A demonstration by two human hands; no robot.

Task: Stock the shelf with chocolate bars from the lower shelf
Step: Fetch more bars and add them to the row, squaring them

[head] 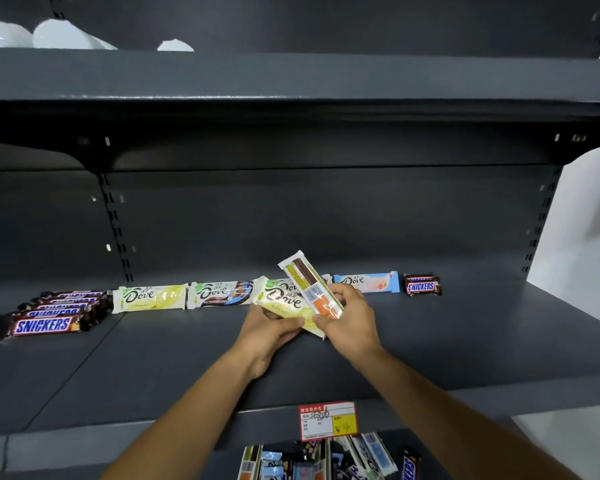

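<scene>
Over the middle of the dark grey shelf [187, 368], my left hand [269, 332] grips a yellow-white Dove bar [284, 303] from below. My right hand [350, 317] pinches a second bar [310, 282], held back side up with its barcode showing and tilted up to the left. The two bars overlap between my hands. Along the back of the shelf lie a yellow Dove bar [151, 297], a dark Dove bar [222, 293], a light blue Dove bar [366, 283] and a single Snickers bar [422, 285]. A stack of Snickers bars [49, 315] lies at the left.
The lower shelf holds a heap of mixed chocolate bars [326, 460] at the bottom edge of view. A red and yellow price tag [328, 420] hangs on the shelf's front rim. An upper shelf [291, 81] overhangs, with white objects [63, 34] on it.
</scene>
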